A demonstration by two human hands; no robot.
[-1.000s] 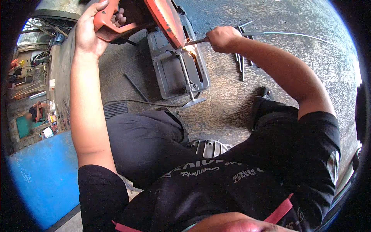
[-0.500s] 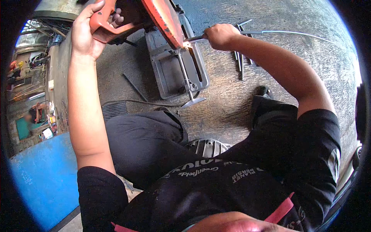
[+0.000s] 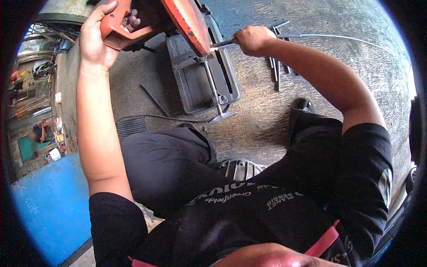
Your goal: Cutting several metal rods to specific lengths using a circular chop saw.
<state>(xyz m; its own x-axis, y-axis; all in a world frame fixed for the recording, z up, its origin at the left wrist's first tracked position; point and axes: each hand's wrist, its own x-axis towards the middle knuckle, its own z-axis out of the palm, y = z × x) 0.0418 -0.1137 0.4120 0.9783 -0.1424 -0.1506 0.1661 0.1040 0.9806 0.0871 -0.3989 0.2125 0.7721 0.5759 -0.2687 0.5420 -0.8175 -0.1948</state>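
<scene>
At the upper left my left hand (image 3: 94, 44) is closed round the orange handle (image 3: 114, 27) of a chop saw. Its orange blade guard (image 3: 187, 26), chipped along the edge, leans over the grey metal base (image 3: 189, 95). My right hand (image 3: 254, 41) is closed on a slim metal rod (image 3: 224, 44), whose left end meets the saw by the guard's lower tip. Beyond that hand the rod runs on to the right as a thin pale length. A small bright glow shows at the guard's tip. The guard hides the blade and the cutting spot. A clamp screw (image 3: 212, 84) projects from the base towards me.
Several cut dark bars (image 3: 276, 73) lie on the worn floor under my right forearm. A single bar (image 3: 154, 100) lies left of the base, near a cable (image 3: 164, 118). A blue panel (image 3: 53, 204) stands at lower left. Behind it, a person (image 3: 39, 131) is among clutter.
My left hand and the saw handle have shifted very slightly left and down. My right hand keeps its place on the rod.
</scene>
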